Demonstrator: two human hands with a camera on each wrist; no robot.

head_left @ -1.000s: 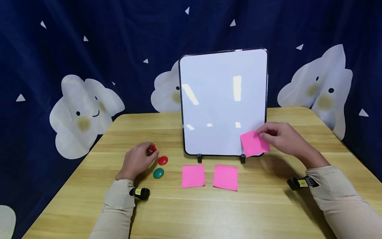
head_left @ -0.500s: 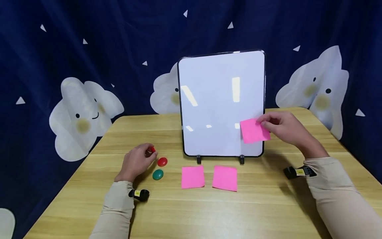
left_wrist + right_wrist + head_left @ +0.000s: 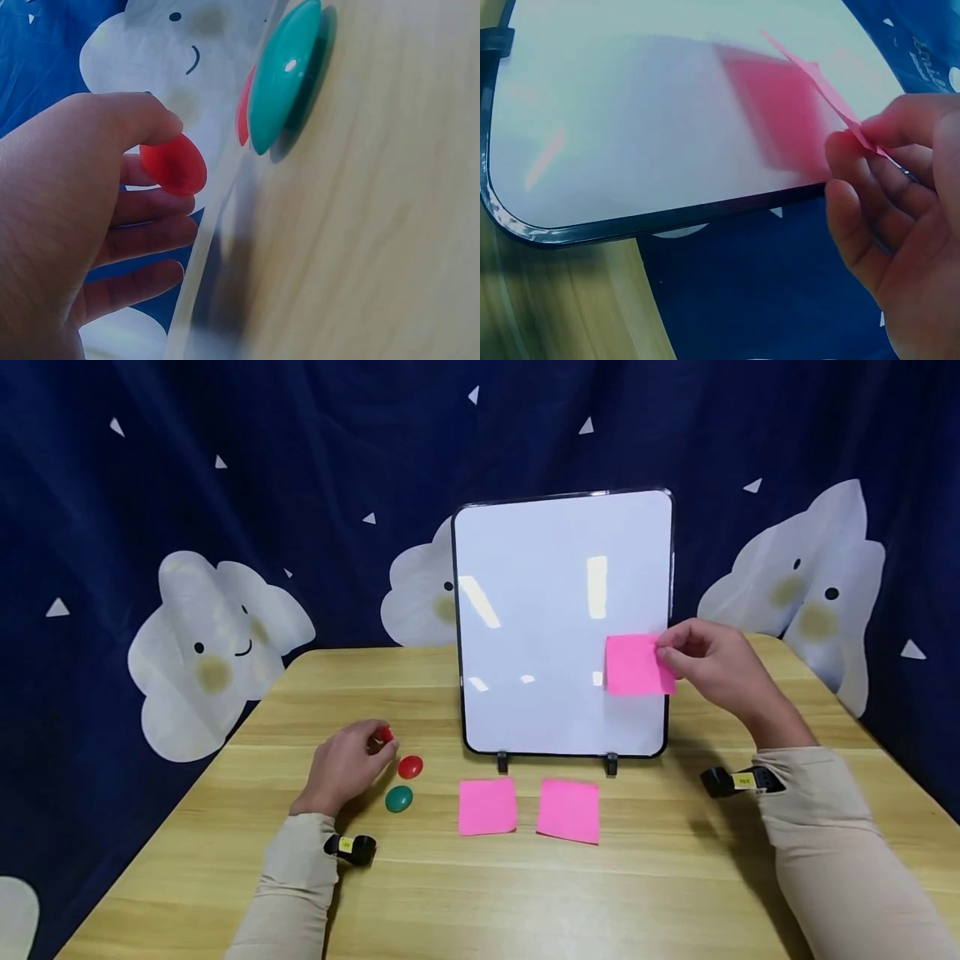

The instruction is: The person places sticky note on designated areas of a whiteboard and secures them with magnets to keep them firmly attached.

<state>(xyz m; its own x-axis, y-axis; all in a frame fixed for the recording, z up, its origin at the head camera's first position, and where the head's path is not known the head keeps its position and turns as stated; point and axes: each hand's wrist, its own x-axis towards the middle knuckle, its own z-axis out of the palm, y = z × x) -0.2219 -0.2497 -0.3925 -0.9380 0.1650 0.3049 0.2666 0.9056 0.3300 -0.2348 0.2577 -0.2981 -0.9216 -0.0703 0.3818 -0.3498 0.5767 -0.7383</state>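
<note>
My left hand point(image 3: 347, 764) pinches a red round magnet-like disc point(image 3: 174, 165) between thumb and fingers, just above the table. Beside it a second red disc point(image 3: 410, 767) and a green disc point(image 3: 399, 798) lie on the wood; in the left wrist view the green one mostly hides the red one. With thumb and fingers my right hand point(image 3: 720, 664) pinches the right edge of a pink sticky note point(image 3: 636, 665). That note stands in front of the lower right of an upright whiteboard point(image 3: 547, 610); in the right wrist view it is edge-on, apart from the board, its pink reflection showing.
Two more pink sticky notes, a left one point(image 3: 487, 807) and a right one point(image 3: 568, 811), lie on the table before the whiteboard. Small black feet point(image 3: 502, 763) hold the board up. Behind the table hangs a dark blue curtain point(image 3: 315, 460) with clouds.
My right hand has raised the pink sticky note along the board's right side, and the note has turned from tilted to nearly level. The left hand and its red disc stay in place.
</note>
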